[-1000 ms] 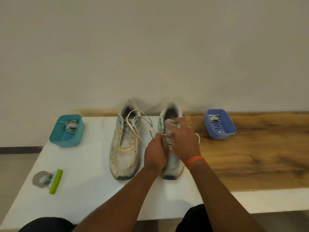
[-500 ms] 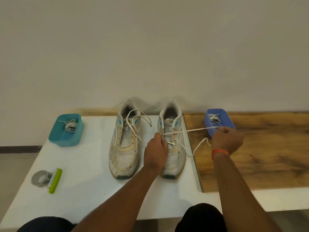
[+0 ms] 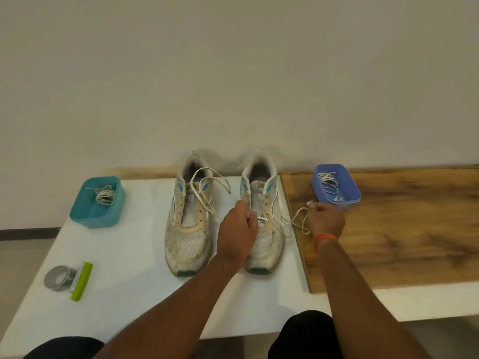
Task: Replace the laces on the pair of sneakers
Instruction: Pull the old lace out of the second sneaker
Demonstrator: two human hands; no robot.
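Two sneakers mid-table, neither relaced; left sneaker (image 3: 188, 224) lace loose in upper holes; right sneaker (image 3: 261, 224) lace (image 3: 293, 221) mostly out, trailing toward 3 o'clock; left hand (image 3: 237, 229) fingers curled at eyelets, right hand (image 3: 325, 220) pinching lace end; new laces untouched, likely blue tub (image 3: 335, 186) at 2 o'clock

Two sneakers stand side by side at the table's (image 3: 129, 294) back edge against the wall, toes toward you: the left sneaker (image 3: 188, 221) with its lace (image 3: 207, 187) loose over the tongue, the right sneaker (image 3: 264, 224) just beside the wooden board (image 3: 401, 229) that lies on the table's right part. Your left hand (image 3: 237, 233) sits over the right sneaker's middle, and your right hand (image 3: 325, 220) sits on the board just right of it, with a lace (image 3: 295, 221) running between shoe and hand. One tub of laces (image 3: 97, 202) is far left at the back, another tub (image 3: 335, 186) at the board's back left corner behind your right hand, and a tape roll (image 3: 60, 278) with a clip (image 3: 81, 281) touching its right side lies near the front left.
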